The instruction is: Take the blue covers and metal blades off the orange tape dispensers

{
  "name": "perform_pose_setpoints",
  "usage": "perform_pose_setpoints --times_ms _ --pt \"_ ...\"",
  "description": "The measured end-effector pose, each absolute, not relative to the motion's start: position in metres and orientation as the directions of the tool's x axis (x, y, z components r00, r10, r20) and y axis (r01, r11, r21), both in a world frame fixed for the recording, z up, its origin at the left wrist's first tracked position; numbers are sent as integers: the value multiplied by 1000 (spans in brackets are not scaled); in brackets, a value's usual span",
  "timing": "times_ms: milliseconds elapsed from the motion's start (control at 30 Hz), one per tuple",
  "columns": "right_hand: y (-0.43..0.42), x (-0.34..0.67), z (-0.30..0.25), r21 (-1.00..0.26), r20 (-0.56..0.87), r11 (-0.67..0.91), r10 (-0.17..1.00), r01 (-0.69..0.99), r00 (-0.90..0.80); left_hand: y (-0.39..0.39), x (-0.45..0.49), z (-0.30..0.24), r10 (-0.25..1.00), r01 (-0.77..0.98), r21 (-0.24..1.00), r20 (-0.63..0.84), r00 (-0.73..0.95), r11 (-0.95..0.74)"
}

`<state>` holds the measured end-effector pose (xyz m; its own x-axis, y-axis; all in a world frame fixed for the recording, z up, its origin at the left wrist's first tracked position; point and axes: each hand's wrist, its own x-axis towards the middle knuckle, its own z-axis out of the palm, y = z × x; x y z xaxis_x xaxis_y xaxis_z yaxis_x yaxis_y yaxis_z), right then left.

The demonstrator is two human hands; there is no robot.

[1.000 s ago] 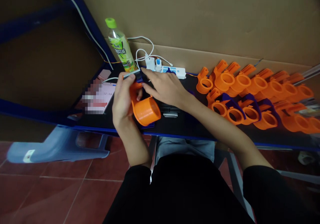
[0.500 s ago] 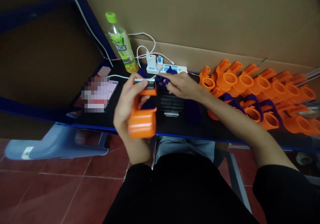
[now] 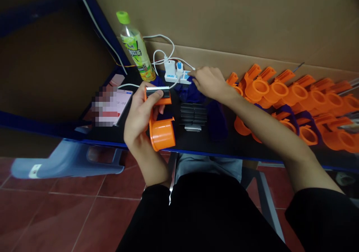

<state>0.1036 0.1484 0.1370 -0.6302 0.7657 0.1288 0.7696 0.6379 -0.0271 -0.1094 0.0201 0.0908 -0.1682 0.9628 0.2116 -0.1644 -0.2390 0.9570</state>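
My left hand (image 3: 138,113) is closed around an orange tape dispenser (image 3: 162,134), thumb pressed on the black strip at its top. A white toothed edge (image 3: 157,88) runs along that strip, and the round hub hangs below toward the table's front. At the back, my right hand (image 3: 211,81) has its fingers bent down beside the dark blue pieces (image 3: 192,91); whatever they pinch is hidden. Between the hands and the front edge lies a stack of black ribbed parts (image 3: 193,113), with a pale metallic piece (image 3: 193,128) in front of it.
Rows of orange dispenser bodies (image 3: 297,93) fill the right side, some with dark blue parts attached. A white power strip (image 3: 179,78) with cables and a green-capped bottle (image 3: 137,53) stand at the back. A phone (image 3: 122,102) lies at left; a blue stool (image 3: 67,160) is below.
My right hand has moved away from the dispenser, back and to the right, toward the dark blue pieces. My left hand keeps its hold, and the dispenser has turned slightly.
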Motion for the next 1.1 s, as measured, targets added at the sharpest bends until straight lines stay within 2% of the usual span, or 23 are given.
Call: perform_pose_setpoints --times_ms 133,233,433,533,600,700,767,900,967,1100 --pt "124 90 157 -334 221 804 574 492 -789 23 -116 88 959 -16 962 271 -86 -273" --pt "111 82 163 -445 257 824 494 352 -831 22 -116 92 950 89 947 311 -16 -309" --pt "94 90 156 -549 271 768 537 330 -799 14 -114 99 968 76 966 242 59 -246" --pt "81 108 156 -567 261 751 552 337 -792 10 -118 100 970 72 973 211 117 -220" --pt "71 122 158 -564 231 735 578 376 -783 9 -121 101 973 46 975 212 94 -217" --pt "55 140 155 -496 140 716 624 491 -769 7 -126 102 938 -82 945 298 -174 -315" --pt "43 147 144 -356 82 745 627 565 -775 7 -126 103 892 -131 913 333 -305 -386" --pt "25 145 115 13 -5 804 594 594 -804 11 -120 103 908 -183 913 307 -284 -366" --pt "21 143 104 86 -49 812 583 578 -811 14 -116 103 919 -205 917 282 -275 -343" --pt "20 139 92 139 -118 829 556 541 -823 16 -116 101 927 -209 922 266 -263 -324"
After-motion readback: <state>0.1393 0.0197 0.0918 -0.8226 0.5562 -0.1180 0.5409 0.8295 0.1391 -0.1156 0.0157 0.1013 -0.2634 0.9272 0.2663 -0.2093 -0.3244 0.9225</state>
